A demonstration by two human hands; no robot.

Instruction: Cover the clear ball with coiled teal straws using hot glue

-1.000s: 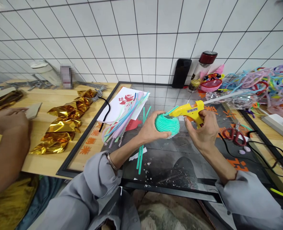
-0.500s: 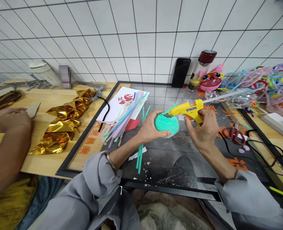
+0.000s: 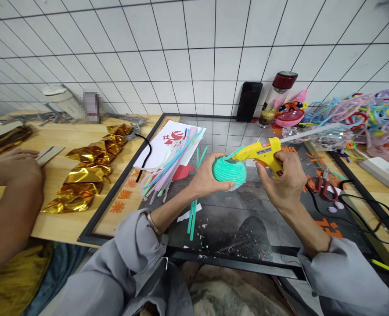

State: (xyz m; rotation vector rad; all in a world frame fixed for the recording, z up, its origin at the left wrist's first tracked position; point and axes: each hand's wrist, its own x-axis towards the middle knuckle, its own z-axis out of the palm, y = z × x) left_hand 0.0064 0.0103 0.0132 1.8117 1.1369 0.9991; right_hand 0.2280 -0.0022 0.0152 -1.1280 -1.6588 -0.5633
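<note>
My left hand (image 3: pixel 207 176) is closed around a round teal bowl-like piece (image 3: pixel 229 172) wound from ridged strips, thumb in front and fingers behind. A loose end of teal strip stands up from its rim. My right hand (image 3: pixel 285 180) grips a yellow hot glue gun (image 3: pixel 262 153) by its handle. The gun's nozzle meets the rim of the teal piece, or nearly so; I cannot tell whether it touches. A long whitish glue stick (image 3: pixel 308 132) sticks out of the gun's back. Below my left wrist, teal strips (image 3: pixel 192 217) lie on the dark glossy board.
Pastel pipe cleaners (image 3: pixel 171 160) lie on white paper (image 3: pixel 155 151). Crumpled gold foil (image 3: pixel 85 175) is on the left, beside a co-worker's hands (image 3: pixel 15 169). Red scissors (image 3: pixel 322 186) and a black cord (image 3: pixel 355 219) lie right. A phone (image 3: pixel 249 102) and bottle (image 3: pixel 275 103) stand behind.
My right hand has shifted slightly right and down, tilting the glue gun a little. The teal piece stays almost still in my left hand. The co-worker's hands have moved.
</note>
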